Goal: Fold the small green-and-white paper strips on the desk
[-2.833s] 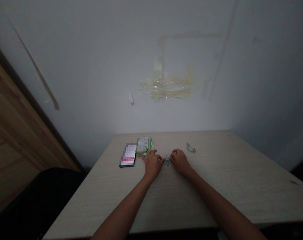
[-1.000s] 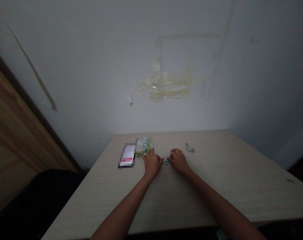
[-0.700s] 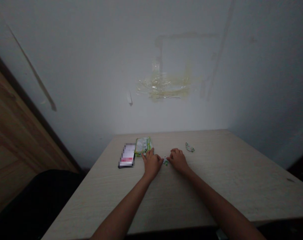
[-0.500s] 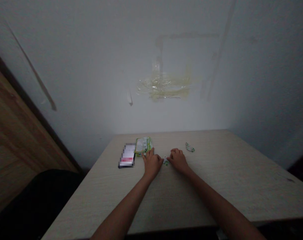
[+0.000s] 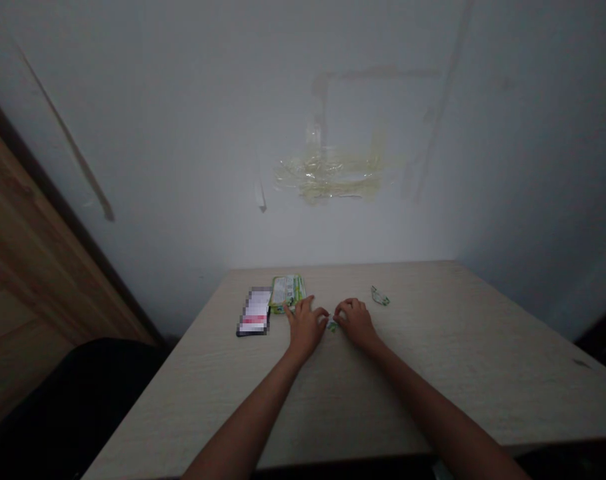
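A small green-and-white piece (image 5: 332, 325), too small to name more closely, lies low over the table between my two hands. My left hand (image 5: 305, 328) pinches its left side between thumb and forefinger, the other fingers spread toward the green-and-white packet (image 5: 287, 292). From the right, my right hand (image 5: 357, 324) is closed in a pinch on the piece's upper right edge, its other fingers curled. My fingertips cover part of the piece.
A phone (image 5: 254, 313) with a pixelated screen lies left of the packet. A crumpled green-and-white scrap (image 5: 380, 296) rests beyond my right hand. The pale wooden table (image 5: 433, 347) meets a grey wall (image 5: 183, 133) with clear tape (image 5: 333, 177) on it. A dark chair-like shape (image 5: 83, 400) stands at left.
The fingertips of both hands have shifted slightly around the small piece, and less of its white upper part shows. The packet, phone and scrap stay in place.
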A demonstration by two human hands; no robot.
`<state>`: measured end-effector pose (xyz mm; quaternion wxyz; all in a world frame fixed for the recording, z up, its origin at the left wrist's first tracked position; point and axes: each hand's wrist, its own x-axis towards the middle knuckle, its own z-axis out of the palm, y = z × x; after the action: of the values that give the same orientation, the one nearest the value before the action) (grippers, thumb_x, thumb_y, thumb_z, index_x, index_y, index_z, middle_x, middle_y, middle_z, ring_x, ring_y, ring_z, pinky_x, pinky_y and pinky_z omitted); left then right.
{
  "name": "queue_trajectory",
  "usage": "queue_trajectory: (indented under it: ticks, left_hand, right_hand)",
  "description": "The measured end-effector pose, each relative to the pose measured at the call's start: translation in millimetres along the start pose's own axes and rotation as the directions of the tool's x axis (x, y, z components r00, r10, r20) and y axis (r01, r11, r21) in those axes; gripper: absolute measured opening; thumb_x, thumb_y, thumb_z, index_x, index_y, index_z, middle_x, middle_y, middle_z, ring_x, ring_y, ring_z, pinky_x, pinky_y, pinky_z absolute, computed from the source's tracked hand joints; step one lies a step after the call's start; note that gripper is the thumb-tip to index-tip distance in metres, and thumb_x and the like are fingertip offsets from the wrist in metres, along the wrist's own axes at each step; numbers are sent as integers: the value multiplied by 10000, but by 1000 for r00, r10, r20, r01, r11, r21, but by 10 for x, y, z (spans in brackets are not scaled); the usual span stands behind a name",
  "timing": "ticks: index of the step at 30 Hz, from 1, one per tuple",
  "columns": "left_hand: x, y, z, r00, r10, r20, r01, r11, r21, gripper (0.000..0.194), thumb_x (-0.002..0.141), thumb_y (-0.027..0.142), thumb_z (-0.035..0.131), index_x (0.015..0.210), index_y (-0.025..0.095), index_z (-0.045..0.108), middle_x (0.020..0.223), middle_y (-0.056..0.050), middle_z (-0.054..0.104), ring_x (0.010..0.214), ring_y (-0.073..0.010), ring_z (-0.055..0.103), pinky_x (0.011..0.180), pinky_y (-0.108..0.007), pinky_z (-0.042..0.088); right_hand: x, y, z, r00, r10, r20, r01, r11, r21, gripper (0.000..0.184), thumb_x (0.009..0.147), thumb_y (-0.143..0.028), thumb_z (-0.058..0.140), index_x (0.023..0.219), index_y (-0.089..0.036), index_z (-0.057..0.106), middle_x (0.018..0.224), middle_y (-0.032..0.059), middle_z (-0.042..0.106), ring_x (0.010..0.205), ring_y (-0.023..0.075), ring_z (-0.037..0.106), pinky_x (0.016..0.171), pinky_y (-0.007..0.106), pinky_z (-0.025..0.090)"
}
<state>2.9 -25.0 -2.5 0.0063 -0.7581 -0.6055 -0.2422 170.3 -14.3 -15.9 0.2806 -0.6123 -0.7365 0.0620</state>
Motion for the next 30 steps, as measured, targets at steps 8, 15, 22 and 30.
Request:
queue_trajectory:
  ticks: [8, 15, 22, 30]
  left_hand:
    - [31, 28, -119, 998, 25, 61, -25, 1000, -2, 151, 837, 415, 645, 933, 369, 753, 1476, 10, 459, 1381, -308, 334, 1150, -665, -29]
    - [62, 0, -61, 998, 21, 59, -20, 1000, -14, 133, 826, 434, 661, 894, 361, 749, 1466, 15, 475, 1364, -312, 350, 1125, -705, -9]
    - [65, -6, -27, 998, 25, 55, -24, 1000, -20, 140, 822, 432, 666, 912, 344, 727, 1473, 7, 462, 1368, -317, 343, 1110, -720, -1]
    - [49, -4, 13, 998, 1, 58, 1, 999, -46, 177, 828, 416, 665, 995, 382, 711, 1494, -6, 431, 1382, -309, 335, 1100, -729, 10]
  right_hand:
    - [-4, 6, -4, 1000, 1, -22, 0, 999, 33, 144, 857, -323, 641, 944, -239, 720, 1117, 80, 597, 1080, 234, 510, 960, 330, 363]
    - [12, 44, -13, 1000, -11, 4, 11, 998, 64, 164, 846, -342, 645, 938, -242, 737, 1107, 67, 609, 1094, 219, 517, 974, 321, 364]
    - [40, 42, 10, 1000, -10, 5, 10, 999, 37, 163, 804, -340, 696, 919, -231, 734, 1120, 76, 610, 1114, 224, 512, 978, 331, 360]
    - [31, 41, 3, 1000, -9, 14, 8, 998, 69, 144, 815, -319, 685, 939, -272, 742, 1121, 63, 604, 1105, 220, 513, 974, 333, 357]
